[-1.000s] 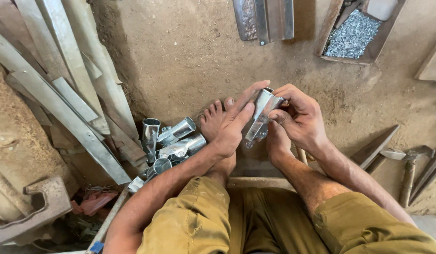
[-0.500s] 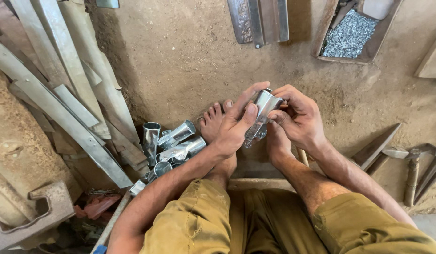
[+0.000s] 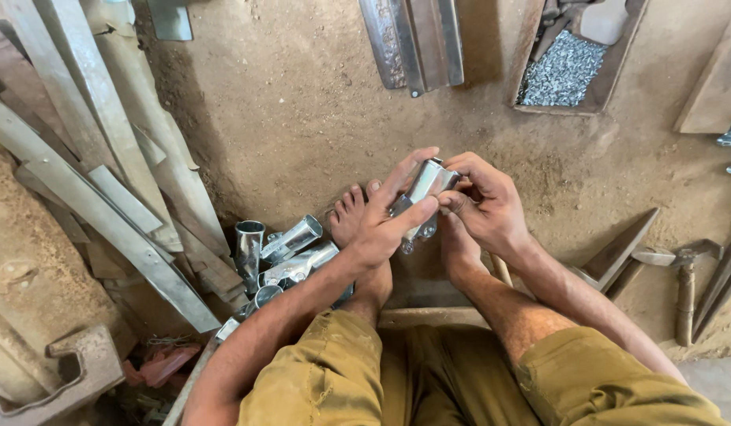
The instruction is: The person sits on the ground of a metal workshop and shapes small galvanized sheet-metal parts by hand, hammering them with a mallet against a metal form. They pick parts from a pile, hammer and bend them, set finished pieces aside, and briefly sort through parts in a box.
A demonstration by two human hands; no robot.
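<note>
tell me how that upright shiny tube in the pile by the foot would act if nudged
The upright metal tube looks thin-walled and hollow, so probably light and stiff. Standing on its narrow end beside the leaning tubes, it would likely tip. Once down, its round polished body would probably roll on the dirt floor.

- You get bright, even daylight on the dirt floor [image 3: 302,102].
- Your arms throw soft shadows below the metal tube [image 3: 421,189], which glints.
- Far from the tube, edges bend wide-angle; focus stays sharp.
</note>
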